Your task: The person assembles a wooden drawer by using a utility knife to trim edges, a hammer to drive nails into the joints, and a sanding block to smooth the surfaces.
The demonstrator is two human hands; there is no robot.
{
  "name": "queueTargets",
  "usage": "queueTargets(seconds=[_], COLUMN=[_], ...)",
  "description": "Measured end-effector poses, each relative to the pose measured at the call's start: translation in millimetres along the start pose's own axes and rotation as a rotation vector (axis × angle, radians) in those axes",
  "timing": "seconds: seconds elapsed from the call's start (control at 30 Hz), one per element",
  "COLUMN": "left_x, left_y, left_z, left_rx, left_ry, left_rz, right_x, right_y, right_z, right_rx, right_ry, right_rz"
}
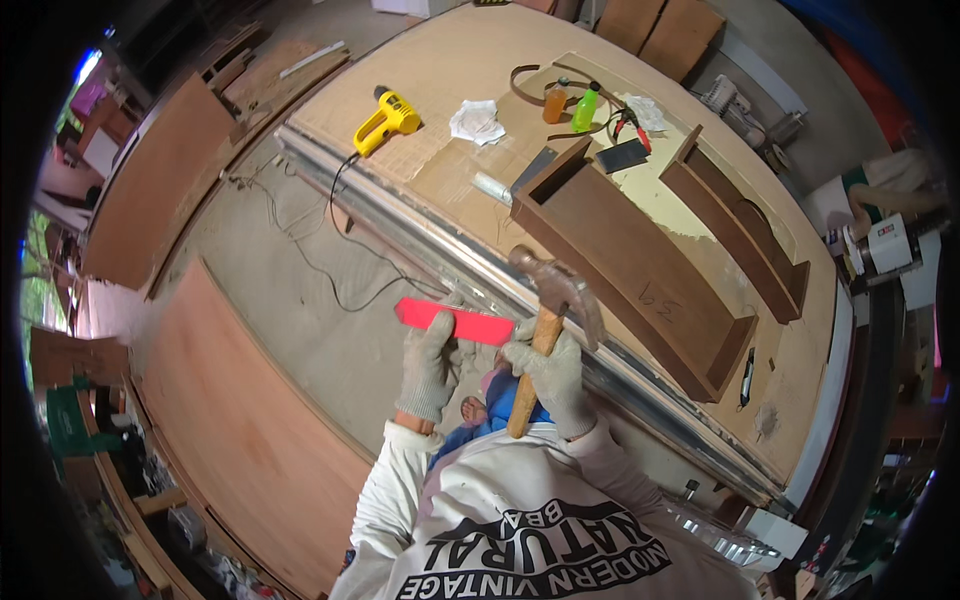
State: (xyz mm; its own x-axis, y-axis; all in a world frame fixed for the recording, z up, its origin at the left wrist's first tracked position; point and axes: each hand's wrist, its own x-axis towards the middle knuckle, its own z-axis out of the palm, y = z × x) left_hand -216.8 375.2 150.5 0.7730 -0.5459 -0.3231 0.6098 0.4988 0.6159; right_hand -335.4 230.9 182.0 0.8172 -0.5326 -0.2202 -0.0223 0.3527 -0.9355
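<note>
My left hand, in a pale knit glove, grips a flat bright red bar-shaped piece, with the thumb lying across it. The piece reaches toward my right hand, gloved too, whose fingertips are close to its right end; whether they touch it I cannot tell. My right hand is closed round a claw hammer, its wooden handle slanting down toward my body and its rusty metal head up. Both hands are over the near edge of the worktable.
A brown wooden tray-like frame and a narrower brown one lie on the table. Beyond are a yellow heat gun, its cord hanging over the edge, two bottles, red-handled pliers and a utility knife. A large board lies left.
</note>
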Motion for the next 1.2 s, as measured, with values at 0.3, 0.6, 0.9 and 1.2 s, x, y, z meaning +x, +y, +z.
queueTargets(seconds=[0.3,0.6,0.9,1.2], left_x=[42.8,161.6,349.2,398.0], left_y=[14.1,5.1,-6.6,-24.9], left_z=[-5.2,70.8,53.2,64.1], left_rx=[0.191,0.656,1.263,1.246], left_ry=[-0.027,-0.212,-0.230,-0.503], left_rz=[0.055,-0.005,-0.106,-0.122], right_x=[59.3,160.2,224.7,196.8], right_y=[12.0,-13.0,-30.6,7.4], right_z=[-12.4,-53.8,-206.5,-226.0], right_rx=[0.010,0.160,0.078,-0.035], right_ry=[0.029,0.156,0.491,0.518], right_rz=[0.044,-0.001,0.196,0.384])
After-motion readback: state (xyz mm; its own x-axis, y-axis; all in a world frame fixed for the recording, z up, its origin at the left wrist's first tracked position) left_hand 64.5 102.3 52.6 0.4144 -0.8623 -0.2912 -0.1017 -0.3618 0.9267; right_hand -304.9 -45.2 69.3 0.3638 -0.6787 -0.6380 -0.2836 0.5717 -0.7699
